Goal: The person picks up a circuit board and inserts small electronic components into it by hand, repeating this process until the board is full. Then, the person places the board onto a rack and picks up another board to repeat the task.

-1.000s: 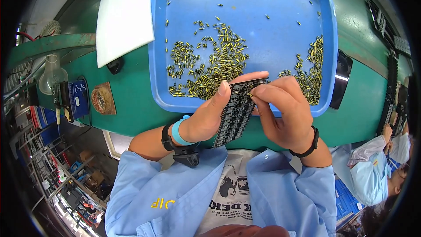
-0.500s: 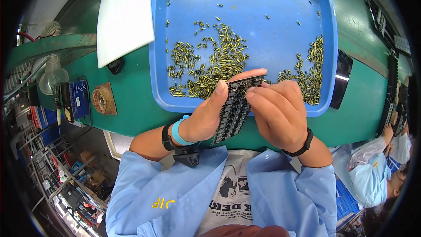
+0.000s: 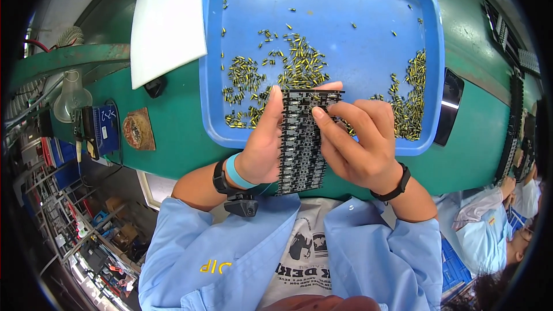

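Observation:
My left hand [image 3: 262, 150] is closed on the left edge of a black circuit board panel [image 3: 300, 158], its thumb along the upper left edge and a fingertip showing past the far edge. Rows of small parts cover the panel. My right hand [image 3: 366, 144] is closed at the panel's upper right, thumb and forefinger against its face. Whatever those fingers pinch is hidden. Beyond both hands, a blue plastic tray [image 3: 206, 89] holds loose piles of small yellow-and-black capacitors [image 3: 305, 63]. The panel's far end overlaps the tray's near rim.
A white foam sheet [image 3: 167, 26] leans over the tray's left rim. On the green bench stand a soldering stand [image 3: 72, 101], a blue box [image 3: 105, 129] and a round brown piece [image 3: 138, 129]. A dark phone [image 3: 449, 106] lies right of the tray. Another person [image 3: 484, 224] sits at far right.
The panel has turned more upright and faces me more squarely. My right fingers have shifted slightly left and down, onto its face; my left thumb has slid left.

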`<state>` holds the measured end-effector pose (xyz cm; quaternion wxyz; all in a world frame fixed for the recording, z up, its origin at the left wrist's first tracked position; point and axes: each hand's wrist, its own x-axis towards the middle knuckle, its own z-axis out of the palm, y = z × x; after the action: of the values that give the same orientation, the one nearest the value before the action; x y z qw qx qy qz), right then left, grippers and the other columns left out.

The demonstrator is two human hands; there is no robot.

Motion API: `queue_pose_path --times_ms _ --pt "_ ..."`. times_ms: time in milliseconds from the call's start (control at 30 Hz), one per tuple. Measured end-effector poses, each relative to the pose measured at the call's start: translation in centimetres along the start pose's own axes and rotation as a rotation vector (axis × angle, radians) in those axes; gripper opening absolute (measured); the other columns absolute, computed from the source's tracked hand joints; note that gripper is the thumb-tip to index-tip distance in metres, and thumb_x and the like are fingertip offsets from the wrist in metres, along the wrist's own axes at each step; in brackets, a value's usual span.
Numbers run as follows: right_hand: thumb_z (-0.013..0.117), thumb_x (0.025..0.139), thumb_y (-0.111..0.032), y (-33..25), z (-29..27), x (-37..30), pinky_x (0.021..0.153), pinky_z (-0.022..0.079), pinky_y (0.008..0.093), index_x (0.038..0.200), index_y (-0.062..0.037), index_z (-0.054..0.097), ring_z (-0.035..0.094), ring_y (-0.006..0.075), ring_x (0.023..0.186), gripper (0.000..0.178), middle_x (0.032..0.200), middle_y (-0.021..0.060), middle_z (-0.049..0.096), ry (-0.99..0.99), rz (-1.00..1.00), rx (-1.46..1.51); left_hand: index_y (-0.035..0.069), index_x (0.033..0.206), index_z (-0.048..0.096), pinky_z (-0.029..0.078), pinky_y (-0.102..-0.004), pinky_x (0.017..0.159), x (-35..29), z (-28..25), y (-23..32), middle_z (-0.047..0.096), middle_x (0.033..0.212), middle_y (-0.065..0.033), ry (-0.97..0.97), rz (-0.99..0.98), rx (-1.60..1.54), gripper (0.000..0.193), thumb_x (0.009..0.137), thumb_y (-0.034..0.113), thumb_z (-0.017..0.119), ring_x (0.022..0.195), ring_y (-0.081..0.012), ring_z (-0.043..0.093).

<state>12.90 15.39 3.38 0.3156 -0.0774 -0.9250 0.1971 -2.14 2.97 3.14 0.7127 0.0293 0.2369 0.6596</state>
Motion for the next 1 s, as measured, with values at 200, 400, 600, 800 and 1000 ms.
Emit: queue_pose_path --times_ms 200,400,600,800,1000 --pt "0.077 0.078 0.000 1.0 -0.6 -0.5 0.082 0.049 0.0394 0.116 -0.0051 0.075 0.063 0.0280 0.093 0.038 0.108 0.0085 0.069 0.127 0.299 0.283 0.007 0.166 0.031 0.059 -0.0413 0.104 0.5 -1.1 0.2 0.060 0.145 -0.0149 -0.022 0.000 -0.159 0.088 0.109 0.072 0.021 0.120 -0.0238 0.067" --pt "0.074 0.082 0.003 3.6 -1.3 -0.5 0.084 0.050 0.0394 0.110 -0.0055 0.072 0.064 0.0303 0.096 0.028 0.108 0.0095 0.069 -0.373 0.293 0.161 0.008 0.168 0.028 0.057 -0.0510 0.101 0.8 -1.4 0.3 0.057 0.149 -0.0196 -0.046 0.032 -0.256 0.089 0.108 0.073 0.021 0.118 -0.0306 0.064" --pt "0.074 0.083 0.003 3.3 -0.7 -1.1 0.084 0.051 0.0427 0.105 -0.0035 0.071 0.063 0.0320 0.095 0.023 0.104 0.0090 0.069 -0.544 0.193 0.107 0.006 0.165 0.032 0.059 -0.0478 0.103 1.1 -1.9 0.0 0.058 0.148 -0.0197 -0.021 0.058 -0.213 0.087 0.109 0.072 0.022 0.120 -0.0290 0.067" --pt "0.074 0.089 0.003 3.6 -1.2 -0.3 0.083 0.052 0.0380 0.105 -0.0029 0.072 0.067 0.0261 0.094 0.018 0.106 0.0085 0.071 -0.251 0.322 0.264 0.006 0.165 0.032 0.059 -0.0474 0.102 0.9 -1.8 -0.1 0.059 0.148 -0.0193 0.057 0.065 -0.161 0.086 0.109 0.071 0.022 0.120 -0.0281 0.066" --pt "0.070 0.101 0.000 3.2 -0.5 -0.5 0.088 0.057 0.0306 0.108 0.0007 0.070 0.072 0.0167 0.098 0.008 0.105 0.0091 0.075 0.087 0.719 0.948 0.005 0.163 0.036 0.059 -0.0455 0.102 0.9 -1.7 -0.1 0.060 0.144 -0.0182 0.054 0.060 -0.163 0.086 0.109 0.071 0.025 0.119 -0.0268 0.066"
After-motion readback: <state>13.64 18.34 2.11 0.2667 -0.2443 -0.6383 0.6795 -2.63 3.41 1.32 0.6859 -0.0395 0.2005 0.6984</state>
